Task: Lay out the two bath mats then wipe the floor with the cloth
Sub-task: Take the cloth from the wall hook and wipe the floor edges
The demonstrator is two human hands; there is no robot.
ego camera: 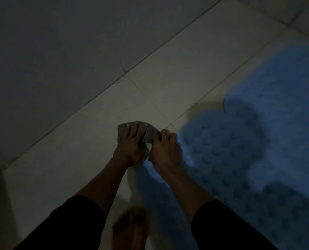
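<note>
A small grey cloth [151,135] lies bunched on the pale tiled floor [186,65] at the centre of the view. My left hand [131,147] lies flat on its left part with fingers spread. My right hand [165,150] pinches the cloth's right end with curled fingers. A blue bath mat [249,141] with a raised dot pattern lies spread on the floor to the right, its left edge touching my right hand. I see only this one mat.
A dim tiled wall [51,60] rises on the left and meets the floor along a diagonal line. My bare foot [130,230] stands on the tiles at the bottom centre, between my dark sleeves. The light is low.
</note>
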